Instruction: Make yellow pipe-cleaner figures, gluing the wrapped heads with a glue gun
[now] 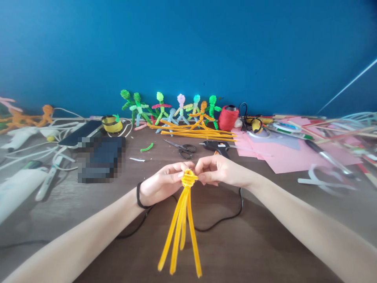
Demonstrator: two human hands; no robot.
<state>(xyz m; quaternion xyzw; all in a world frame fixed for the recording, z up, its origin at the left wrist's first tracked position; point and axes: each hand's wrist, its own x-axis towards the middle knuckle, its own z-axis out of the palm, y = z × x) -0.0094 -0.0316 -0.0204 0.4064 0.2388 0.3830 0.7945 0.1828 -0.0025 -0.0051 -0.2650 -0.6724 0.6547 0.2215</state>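
A yellow pipe-cleaner figure (188,179) hangs between my hands above the table, its top coiled into a small head and several straight strands dangling below. My left hand (165,179) pinches the coiled head from the left, a black band round the wrist. On the other side, my right hand (219,169) is closed with thumb and finger at the coil's right edge, where a short yellow end sticks out. Just beyond my hands lie black-handled scissors (187,151) and a black glue gun (216,146).
Finished pipe-cleaner figures (160,108) lean along the blue wall, behind loose orange pipe cleaners (194,132). A red spool (228,118) and pink paper (282,159) sit to the right. At left are a blurred dark object (103,159), yellow tape (112,125) and white cables. A black cord (219,226) crosses beneath my hands.
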